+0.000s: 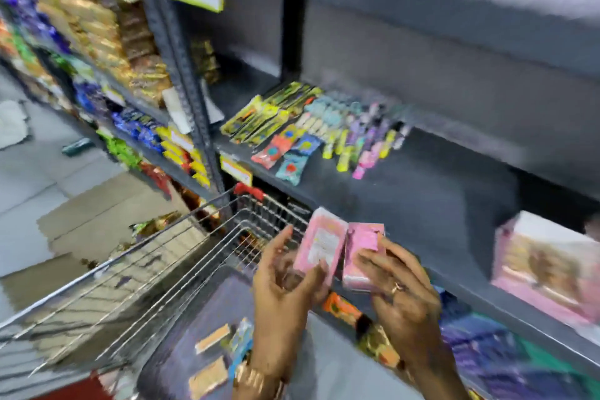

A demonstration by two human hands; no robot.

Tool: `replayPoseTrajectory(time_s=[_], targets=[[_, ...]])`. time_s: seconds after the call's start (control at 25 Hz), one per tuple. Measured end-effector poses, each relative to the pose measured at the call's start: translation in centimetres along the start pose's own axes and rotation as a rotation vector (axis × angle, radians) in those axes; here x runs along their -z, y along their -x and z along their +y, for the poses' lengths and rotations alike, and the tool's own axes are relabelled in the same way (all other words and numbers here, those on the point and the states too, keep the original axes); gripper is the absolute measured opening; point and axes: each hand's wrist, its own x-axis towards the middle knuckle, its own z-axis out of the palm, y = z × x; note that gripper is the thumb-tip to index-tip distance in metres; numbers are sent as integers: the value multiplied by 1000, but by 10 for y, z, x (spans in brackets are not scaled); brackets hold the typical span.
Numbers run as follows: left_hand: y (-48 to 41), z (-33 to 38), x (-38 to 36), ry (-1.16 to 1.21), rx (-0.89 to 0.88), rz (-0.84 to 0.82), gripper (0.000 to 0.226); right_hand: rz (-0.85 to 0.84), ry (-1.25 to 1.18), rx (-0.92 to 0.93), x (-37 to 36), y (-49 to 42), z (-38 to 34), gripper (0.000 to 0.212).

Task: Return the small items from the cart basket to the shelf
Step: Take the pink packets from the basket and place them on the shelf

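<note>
A dark grey shelf (422,191) stands behind the wire basket (181,256). Above the basket, the left hand (285,289) grips one small pink box (321,243); the right hand (402,286) grips a second pink box (362,253) touching it.

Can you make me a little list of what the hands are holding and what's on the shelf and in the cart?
left hand: holds a pink box
right hand: holds a second pink box
shelf: colourful small packets, bigger pink carton at right
cart basket: few small items left inside
picture: blurry, labels unreadable
</note>
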Motion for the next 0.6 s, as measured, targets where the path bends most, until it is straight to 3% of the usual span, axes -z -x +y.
replayPoseTrajectory(time_s=[0.16,0.32,0.48,0.6], targets=[[0,2,-75,-625,-519,-167,35,151,292,-133,81,18,21,30],[1,-17,-161,-867,-921,-528,38,216,494,-375,141,41,60,35],[5,-54,-240,-1096,-1025,-801,41,117,611,-550,180,44,105,51],[-2,-80,-273,-1347,-1067,-881,33,-97,824,-643,188,33,132,40]])
